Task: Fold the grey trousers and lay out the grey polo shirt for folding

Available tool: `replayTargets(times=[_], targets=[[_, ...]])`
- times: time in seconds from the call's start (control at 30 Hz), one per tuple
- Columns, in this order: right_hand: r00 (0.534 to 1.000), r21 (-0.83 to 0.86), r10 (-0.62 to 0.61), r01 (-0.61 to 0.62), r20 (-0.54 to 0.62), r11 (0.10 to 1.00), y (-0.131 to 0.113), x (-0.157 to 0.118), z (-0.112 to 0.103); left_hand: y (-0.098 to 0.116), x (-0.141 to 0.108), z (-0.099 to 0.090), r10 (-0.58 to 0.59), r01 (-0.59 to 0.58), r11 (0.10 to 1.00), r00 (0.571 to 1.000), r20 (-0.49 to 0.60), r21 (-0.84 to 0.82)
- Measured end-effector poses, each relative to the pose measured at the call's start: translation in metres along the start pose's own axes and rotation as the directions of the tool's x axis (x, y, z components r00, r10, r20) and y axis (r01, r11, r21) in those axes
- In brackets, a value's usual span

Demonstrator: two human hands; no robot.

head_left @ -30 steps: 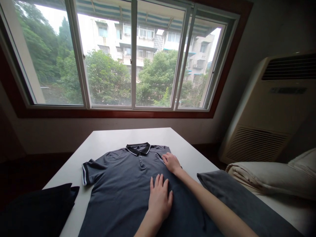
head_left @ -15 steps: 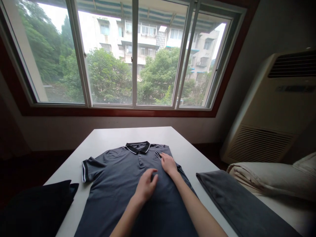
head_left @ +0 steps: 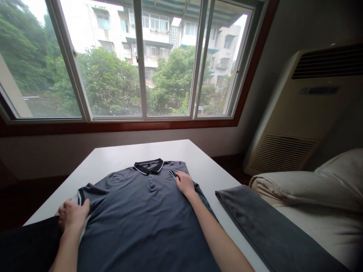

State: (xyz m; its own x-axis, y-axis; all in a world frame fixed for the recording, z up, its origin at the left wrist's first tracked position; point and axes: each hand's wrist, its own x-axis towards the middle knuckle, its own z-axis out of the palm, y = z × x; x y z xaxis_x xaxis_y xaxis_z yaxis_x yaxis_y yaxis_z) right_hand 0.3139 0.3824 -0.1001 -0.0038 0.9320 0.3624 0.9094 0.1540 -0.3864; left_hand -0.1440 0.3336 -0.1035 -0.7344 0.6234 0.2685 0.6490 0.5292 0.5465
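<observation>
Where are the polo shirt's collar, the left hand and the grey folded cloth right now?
collar [head_left: 148, 166], head view, on the dark band at the neck.
left hand [head_left: 73, 214], head view, back of the hand at the shirt's sleeve.
grey folded cloth [head_left: 255, 223], head view, its flat top.

Bright window [head_left: 136, 60] backlight, dim room (corners perhaps murky), wide-angle edge warp.

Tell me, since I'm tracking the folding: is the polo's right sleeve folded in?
Folded in. The polo shirt has its right sleeve lying on the chest under the right hand; the left hand grips the spread left sleeve.
</observation>
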Motion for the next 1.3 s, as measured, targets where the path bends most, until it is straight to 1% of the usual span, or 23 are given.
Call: replayTargets(times=[0.07, 0.17, 0.27, 0.37, 0.43, 0.5, 0.6, 0.7, 0.77, 0.83, 0.87, 0.93, 0.97, 1.03, 1.07, 1.13, 1.2, 1.23, 1.27, 1.3], targets=[[1.0, 0.009, -0.009, 0.008, 0.01, 1.0, 0.001, 0.0, 0.001, -0.001, -0.009, 0.001, -0.016, 0.016, 0.999, 1.0, 0.007, 0.05], [0.999, -0.002, -0.032, 0.032, 0.004, 0.999, 0.006, 0.002, 0.005, 0.008, -0.018, -0.005, 0.0, -0.001, 0.996, 1.0, 0.004, 0.093], [0.997, -0.015, -0.072, 0.072, 0.005, 0.997, 0.011, 0.005, 0.01, 0.013, -0.021, -0.011, 0.02, -0.022, 0.995, 1.0, 0.023, 0.094], [0.996, -0.013, -0.091, 0.091, -0.001, 0.996, 0.014, 0.007, 0.012, 0.012, -0.022, -0.014, 0.022, -0.025, 0.997, 0.999, 0.036, 0.069], [0.995, -0.011, -0.096, 0.096, -0.008, 0.995, 0.015, 0.007, 0.013, 0.012, -0.022, -0.015, 0.028, -0.028, 1.0, 0.999, 0.03, 0.0], [0.995, -0.008, -0.098, 0.098, -0.015, 0.995, 0.016, 0.007, 0.013, 0.014, -0.022, -0.016, 0.04, -0.038, 0.992, 0.999, 0.01, -0.12], [0.995, -0.01, -0.098, 0.098, -0.016, 0.995, 0.017, 0.008, 0.014, 0.02, -0.019, -0.016, 0.041, -0.051, 0.951, 0.998, -0.039, -0.306], [0.995, -0.012, -0.097, 0.097, -0.013, 0.995, 0.018, 0.008, 0.014, 0.028, -0.018, -0.013, 0.039, -0.07, 0.895, 0.996, -0.079, -0.441], [0.995, -0.011, -0.097, 0.096, -0.011, 0.995, 0.018, 0.008, 0.015, 0.034, -0.018, -0.01, 0.081, -0.113, 0.85, 0.993, -0.085, -0.515], [0.995, -0.012, -0.096, 0.096, -0.009, 0.995, 0.018, 0.008, 0.015, 0.041, -0.021, -0.01, 0.184, -0.206, 0.816, 0.978, -0.096, -0.541], [0.995, -0.012, -0.096, 0.096, -0.008, 0.995, 0.018, 0.008, 0.015, 0.045, -0.023, -0.011, 0.251, -0.268, 0.806, 0.962, -0.106, -0.528], [0.995, -0.013, -0.095, 0.095, -0.005, 0.995, 0.018, 0.009, 0.016, 0.055, -0.028, -0.017, 0.403, -0.402, 0.794, 0.91, -0.1, -0.457], [0.996, -0.013, -0.093, 0.093, -0.004, 0.996, 0.018, 0.009, 0.016, 0.06, -0.031, -0.02, 0.475, -0.457, 0.791, 0.878, -0.062, -0.407], [0.996, -0.012, -0.09, 0.09, -0.003, 0.996, 0.018, 0.009, 0.016, 0.07, -0.036, -0.028, 0.56, -0.516, 0.802, 0.825, 0.079, -0.301], [0.996, -0.011, -0.089, 0.089, -0.003, 0.996, 0.018, 0.009, 0.016, 0.075, -0.038, -0.031, 0.573, -0.527, 0.811, 0.803, 0.162, -0.255], [0.996, -0.014, -0.088, 0.088, -0.001, 0.996, 0.018, 0.009, 0.016, 0.082, -0.042, -0.037, 0.561, -0.524, 0.828, 0.768, 0.31, -0.2], [0.996, -0.019, -0.088, 0.088, 0.003, 0.996, 0.018, 0.009, 0.016, 0.085, -0.045, -0.042, 0.549, -0.511, 0.833, 0.72, 0.424, -0.212], [0.996, -0.02, -0.088, 0.088, 0.004, 0.996, 0.019, 0.009, 0.016, 0.085, -0.046, -0.044, 0.549, -0.501, 0.832, 0.682, 0.484, -0.238], [0.996, -0.019, -0.087, 0.087, 0.004, 0.996, 0.019, 0.009, 0.016, 0.085, -0.047, -0.047, 0.546, -0.485, 0.832, 0.632, 0.55, -0.27], [0.996, -0.018, -0.086, 0.086, 0.003, 0.996, 0.019, 0.009, 0.016, 0.085, -0.048, -0.05, 0.542, -0.464, 0.833, 0.572, 0.616, -0.301]])
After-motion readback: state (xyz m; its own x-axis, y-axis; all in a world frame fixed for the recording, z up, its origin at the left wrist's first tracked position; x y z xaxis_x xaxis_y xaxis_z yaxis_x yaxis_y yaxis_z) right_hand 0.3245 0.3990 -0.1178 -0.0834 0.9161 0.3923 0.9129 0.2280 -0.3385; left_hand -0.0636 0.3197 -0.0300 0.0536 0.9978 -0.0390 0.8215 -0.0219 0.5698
